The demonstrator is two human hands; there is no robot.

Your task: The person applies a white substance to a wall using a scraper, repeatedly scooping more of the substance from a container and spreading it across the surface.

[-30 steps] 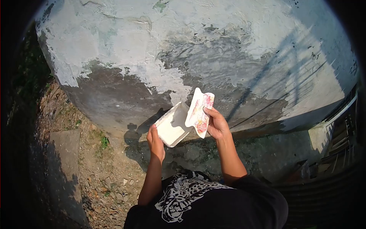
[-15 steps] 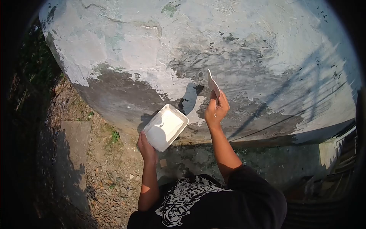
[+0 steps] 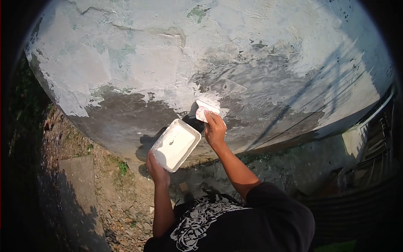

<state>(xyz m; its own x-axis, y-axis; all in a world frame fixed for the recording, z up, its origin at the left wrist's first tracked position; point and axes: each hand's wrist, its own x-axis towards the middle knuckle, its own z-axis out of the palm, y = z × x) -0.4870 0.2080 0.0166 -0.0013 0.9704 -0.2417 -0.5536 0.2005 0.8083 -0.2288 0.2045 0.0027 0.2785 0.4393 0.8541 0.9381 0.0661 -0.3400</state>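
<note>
My left hand grips a white rectangular plastic tub by its lower left side. Smooth white paste lies inside it, and the tub is tilted toward the camera. In my right hand is a thin flat spreader with a pinkish pattern, pinched between thumb and fingers. Its edge is at the wall, just above and right of the tub, by a patch of white paste. Whether the whole edge touches the wall cannot be made out.
Bare dark grey areas show between pale coated parts of the wall. Stony ground and a concrete slab lie at lower left. A concrete strip runs along the wall's foot. Wooden slats stand at right.
My right hand has moved left and turned, bringing the spreader's flat face toward the wall near the tub. My left hand with the tub has shifted slightly left and down in view.
</note>
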